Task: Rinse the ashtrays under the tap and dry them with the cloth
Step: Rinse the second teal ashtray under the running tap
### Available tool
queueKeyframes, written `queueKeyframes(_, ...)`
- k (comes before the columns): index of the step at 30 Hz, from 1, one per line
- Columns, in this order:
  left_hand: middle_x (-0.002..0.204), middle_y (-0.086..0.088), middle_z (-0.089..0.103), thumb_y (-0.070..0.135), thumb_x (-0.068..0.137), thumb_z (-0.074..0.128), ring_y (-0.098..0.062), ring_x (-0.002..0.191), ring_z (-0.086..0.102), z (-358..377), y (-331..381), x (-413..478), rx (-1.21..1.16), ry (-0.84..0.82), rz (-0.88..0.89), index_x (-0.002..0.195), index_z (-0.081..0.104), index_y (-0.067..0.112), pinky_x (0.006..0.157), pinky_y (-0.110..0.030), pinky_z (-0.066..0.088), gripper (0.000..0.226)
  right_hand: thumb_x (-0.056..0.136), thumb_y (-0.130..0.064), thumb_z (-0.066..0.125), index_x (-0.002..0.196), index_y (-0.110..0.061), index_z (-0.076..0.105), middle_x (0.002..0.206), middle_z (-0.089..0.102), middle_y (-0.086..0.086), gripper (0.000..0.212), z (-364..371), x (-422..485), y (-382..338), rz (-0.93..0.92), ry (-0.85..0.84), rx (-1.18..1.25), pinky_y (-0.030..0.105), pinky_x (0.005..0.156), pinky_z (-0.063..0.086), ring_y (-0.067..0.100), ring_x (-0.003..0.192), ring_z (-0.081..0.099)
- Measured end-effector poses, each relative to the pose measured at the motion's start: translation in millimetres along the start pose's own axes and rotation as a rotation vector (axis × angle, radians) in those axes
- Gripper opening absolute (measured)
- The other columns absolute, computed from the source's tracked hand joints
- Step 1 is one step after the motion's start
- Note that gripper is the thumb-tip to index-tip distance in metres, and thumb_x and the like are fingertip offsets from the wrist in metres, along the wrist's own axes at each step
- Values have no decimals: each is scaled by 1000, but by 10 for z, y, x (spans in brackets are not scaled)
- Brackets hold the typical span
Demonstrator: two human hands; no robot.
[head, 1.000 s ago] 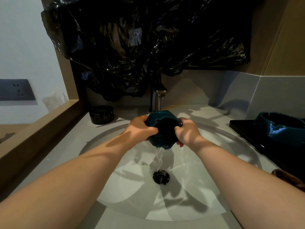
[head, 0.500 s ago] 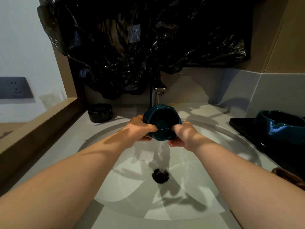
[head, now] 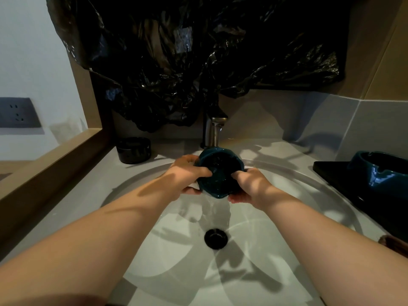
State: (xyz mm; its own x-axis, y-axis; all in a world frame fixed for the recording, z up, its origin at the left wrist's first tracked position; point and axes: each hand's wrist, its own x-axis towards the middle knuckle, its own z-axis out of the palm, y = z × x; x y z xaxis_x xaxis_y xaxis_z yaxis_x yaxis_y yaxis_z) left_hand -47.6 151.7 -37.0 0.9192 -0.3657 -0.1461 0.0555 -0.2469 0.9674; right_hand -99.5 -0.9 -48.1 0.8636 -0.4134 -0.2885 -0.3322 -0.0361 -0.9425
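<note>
While left hand [head: 187, 176], right hand [head: 250, 187] clamp teal ashtray [head: 218, 171] under tap [head: 213, 131], black ashtray [head: 133, 150] sits back-left, glossy ashtray [head: 384, 172] on tray [head: 329, 171] right

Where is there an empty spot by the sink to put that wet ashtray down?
For the held ashtray, bare counter lies on the left, between the wooden ledge, the sink rim and the black ashtray. Another patch sits behind the sink, between the tap and the grey wall. The right is crowded: a black tray holding a teal ashtray fills it.
</note>
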Motion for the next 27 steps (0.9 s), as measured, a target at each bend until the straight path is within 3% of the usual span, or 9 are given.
queueKeyframes(4,100,-7,70,18,85,70,-21,93,68,49,20,-46,-62,-93,-39,102,57,23,81,-39,59,21,97,-11,40,94,-4,55,73,60,14,17,26,-103,-61,139,-110,200,19,34,43,18,38,50)
queueKeyframes(7,98,-11,67,22,90,63,-26,92,68,89,34,-61,-163,-18,-95,110,56,14,73,-37,59,22,96,-26,42,90,-5,57,61,63,12,26,-40,-172,-103,168,-170,-16,18,36,37,16,35,46)
queueKeyframes(9,103,-14,66,26,93,57,-30,94,66,86,39,-80,-205,8,-174,115,53,13,66,-38,58,26,94,-42,41,95,-4,61,66,67,13,42,-87,-175,-124,119,-183,-241,21,42,39,18,41,46)
queueKeyframes(14,100,-14,67,41,94,55,-31,90,65,33,33,-53,-322,28,-246,111,55,16,61,-38,54,30,94,-50,39,97,-8,60,82,70,12,48,-63,-126,-176,-130,-29,-482,29,53,51,26,62,64)
queueKeyframes(17,100,-11,66,50,91,56,-30,93,64,23,-5,1,-303,75,-238,106,57,19,76,-44,57,34,92,-22,44,81,-8,63,76,64,9,26,-91,-119,-219,-515,254,-463,35,69,50,29,78,60)
queueKeyframes(18,101,-10,65,52,90,56,-31,95,63,17,-26,26,-268,97,-230,105,56,20,81,-44,55,36,88,-11,43,78,-10,67,79,67,10,26,-87,-161,-257,-606,258,-439,35,76,53,29,82,62)
queueKeyframes(21,100,-10,65,56,90,54,-30,94,62,12,-67,67,-210,127,-224,105,55,20,84,-44,54,39,79,6,43,79,-20,71,87,68,7,38,21,-370,-325,-612,-20,-541,36,83,53,27,90,63)
queueKeyframes(24,107,-11,67,57,89,54,-31,96,64,41,-42,71,-191,111,-240,110,56,20,89,-47,54,43,85,-7,49,108,-15,64,98,62,4,29,206,-480,-372,-472,-307,-1120,28,72,48,24,90,58)
queueKeyframes(27,103,-12,67,55,89,56,-31,96,66,87,-30,79,-233,57,-244,106,55,18,91,-49,53,40,86,-20,52,126,-11,44,115,54,11,42,317,-438,-422,-329,-451,-1570,29,81,46,25,97,55)
